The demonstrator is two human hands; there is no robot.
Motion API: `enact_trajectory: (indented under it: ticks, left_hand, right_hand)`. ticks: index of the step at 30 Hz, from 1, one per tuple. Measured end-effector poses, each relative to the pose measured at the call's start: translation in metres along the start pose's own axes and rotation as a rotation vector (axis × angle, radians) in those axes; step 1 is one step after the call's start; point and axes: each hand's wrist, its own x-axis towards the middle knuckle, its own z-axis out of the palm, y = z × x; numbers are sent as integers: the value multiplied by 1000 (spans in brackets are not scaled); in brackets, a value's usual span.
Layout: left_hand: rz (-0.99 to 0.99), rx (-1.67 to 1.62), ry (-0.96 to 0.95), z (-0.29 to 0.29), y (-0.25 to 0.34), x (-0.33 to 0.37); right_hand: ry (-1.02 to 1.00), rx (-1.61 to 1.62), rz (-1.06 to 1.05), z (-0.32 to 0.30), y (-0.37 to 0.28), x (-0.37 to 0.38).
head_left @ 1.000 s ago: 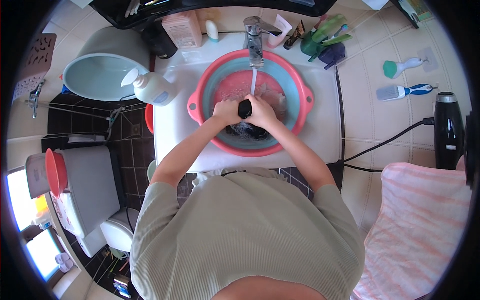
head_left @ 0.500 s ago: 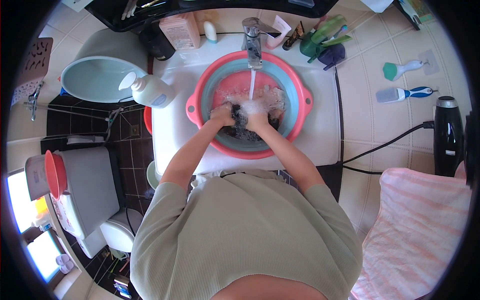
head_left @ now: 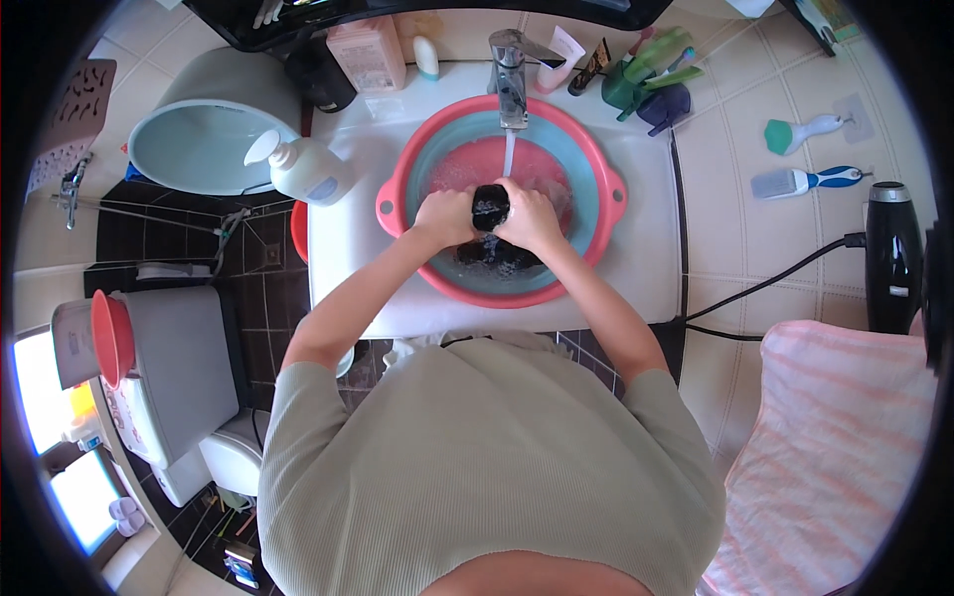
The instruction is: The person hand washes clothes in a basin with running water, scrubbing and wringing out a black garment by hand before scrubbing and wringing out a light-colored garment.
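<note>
Black cloth [head_left: 490, 207] is gripped between left hand [head_left: 447, 216] and right hand [head_left: 529, 216], fingers curled around it, above basin [head_left: 502, 300] beneath them. Rinsing or squeezing is judged in hand; firm, even grip is called for next.

Ribbed grey-green top [head_left: 497, 447], 2 short sleeves [head_left: 308, 407]

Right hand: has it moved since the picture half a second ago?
Yes. Judged against the fixed tap, the right hand is now nearer to it, up the basin, gripping the wet black item.
</note>
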Motion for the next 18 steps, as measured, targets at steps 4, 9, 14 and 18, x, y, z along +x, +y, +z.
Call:
enact_trajectory:
  ticks: [4, 9, 14, 18]
  left_hand:
    - [133, 172, 30, 5, -5, 8]
    - [258, 182, 134, 13, -10, 11]
    - [257, 73, 234, 11, -3, 9]
    - [139, 77, 93, 11, -7, 12]
  right_hand:
    - [64, 25, -9, 12, 11, -1]
    - [-323, 757, 293, 16, 22, 2]
    - [-291, 728, 307, 11, 20, 3]
    - [-69, 20, 84, 14, 17, -3]
